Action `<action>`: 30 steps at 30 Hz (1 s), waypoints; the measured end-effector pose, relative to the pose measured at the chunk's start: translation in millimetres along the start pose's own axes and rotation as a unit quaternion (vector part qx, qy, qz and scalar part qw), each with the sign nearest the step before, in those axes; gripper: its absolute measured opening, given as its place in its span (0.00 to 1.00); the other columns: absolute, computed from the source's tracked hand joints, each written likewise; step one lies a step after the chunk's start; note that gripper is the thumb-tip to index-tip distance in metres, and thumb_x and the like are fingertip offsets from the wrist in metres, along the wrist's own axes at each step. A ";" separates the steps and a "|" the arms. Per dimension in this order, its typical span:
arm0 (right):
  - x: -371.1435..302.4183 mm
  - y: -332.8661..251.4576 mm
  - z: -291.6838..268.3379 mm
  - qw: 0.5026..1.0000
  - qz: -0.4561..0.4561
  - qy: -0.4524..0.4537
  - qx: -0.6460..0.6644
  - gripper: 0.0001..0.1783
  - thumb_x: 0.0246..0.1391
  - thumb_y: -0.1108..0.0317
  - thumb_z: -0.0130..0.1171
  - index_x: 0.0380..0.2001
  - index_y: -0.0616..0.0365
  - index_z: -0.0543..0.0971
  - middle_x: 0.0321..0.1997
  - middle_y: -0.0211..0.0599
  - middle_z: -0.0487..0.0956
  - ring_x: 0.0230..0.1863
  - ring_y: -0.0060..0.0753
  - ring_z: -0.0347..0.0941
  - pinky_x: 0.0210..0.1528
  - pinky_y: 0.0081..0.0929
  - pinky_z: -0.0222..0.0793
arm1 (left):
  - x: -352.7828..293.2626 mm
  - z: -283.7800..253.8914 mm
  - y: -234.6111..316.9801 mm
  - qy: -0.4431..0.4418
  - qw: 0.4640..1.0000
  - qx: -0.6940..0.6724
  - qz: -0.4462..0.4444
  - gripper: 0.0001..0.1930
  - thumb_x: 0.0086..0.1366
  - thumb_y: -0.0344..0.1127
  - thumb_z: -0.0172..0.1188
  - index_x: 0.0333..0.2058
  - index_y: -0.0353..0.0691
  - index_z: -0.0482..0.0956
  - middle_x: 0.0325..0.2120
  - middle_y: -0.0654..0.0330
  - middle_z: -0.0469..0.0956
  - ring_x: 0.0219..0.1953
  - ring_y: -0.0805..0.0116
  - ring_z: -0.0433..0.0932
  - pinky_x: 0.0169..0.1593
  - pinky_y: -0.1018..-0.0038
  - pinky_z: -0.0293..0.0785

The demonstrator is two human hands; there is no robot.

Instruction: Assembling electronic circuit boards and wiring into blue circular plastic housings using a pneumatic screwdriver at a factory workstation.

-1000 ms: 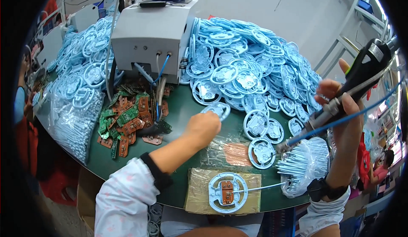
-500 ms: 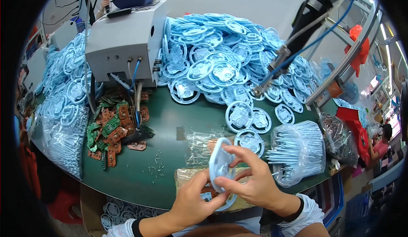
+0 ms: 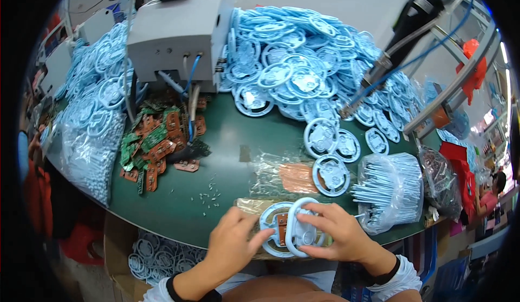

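Observation:
My right hand point(image 3: 342, 231) grips a light-blue plastic wheel-shaped shell point(image 3: 296, 227), tilted on edge, with thumb below and fingers above. Beneath and left of it, a second light-blue round shell point(image 3: 267, 246) lies flat with a brown circuit board point(image 3: 282, 229) inside. My left hand point(image 3: 234, 238) holds this lower shell by its left rim, thumb on the ring and fingers curled beside it. The raised shell covers the lower one's right part. Both are over a taped pad point(image 3: 250, 205) at the table's front edge.
A large heap of blue shells point(image 3: 303, 47) fills the back, beside a grey machine point(image 3: 176, 42). Circuit boards point(image 3: 157, 145) lie left, with scattered small metal pins point(image 3: 210, 193). Bagged blue sticks point(image 3: 390, 191) stand right. A black tool point(image 3: 414, 17) hangs upper right.
The shell in my right hand has lowered and shifted right over the flat shell. My left hand has let go of it and moved left to the lower shell's rim. The view has shifted.

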State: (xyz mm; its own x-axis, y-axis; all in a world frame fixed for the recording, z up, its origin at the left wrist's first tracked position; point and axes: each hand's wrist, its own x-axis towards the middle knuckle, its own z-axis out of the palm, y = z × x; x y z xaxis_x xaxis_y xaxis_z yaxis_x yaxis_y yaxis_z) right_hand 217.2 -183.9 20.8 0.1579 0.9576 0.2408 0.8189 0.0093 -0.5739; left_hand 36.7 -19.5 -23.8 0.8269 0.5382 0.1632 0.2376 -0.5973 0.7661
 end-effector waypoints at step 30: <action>-12.3 -37.3 7.5 0.989 -0.084 0.033 -0.115 0.30 0.35 0.69 0.75 0.48 0.48 0.82 0.50 0.42 0.76 0.36 0.35 0.76 0.36 0.27 0.75 | -12.1 -13.9 16.9 -0.190 0.808 -0.514 -0.215 0.15 0.61 0.27 0.67 0.44 0.30 0.73 0.41 0.53 0.80 0.45 0.69 0.80 0.48 0.75 0.79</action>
State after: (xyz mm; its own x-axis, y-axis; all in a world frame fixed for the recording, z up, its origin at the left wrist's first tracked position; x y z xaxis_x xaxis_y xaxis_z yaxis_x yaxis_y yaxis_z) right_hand 180.6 -193.9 33.4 0.0384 0.9276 0.3717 0.9393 0.0934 -0.3300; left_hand 23.6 -27.8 -4.1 0.9240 0.2268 -0.3080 0.1563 0.5111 0.8452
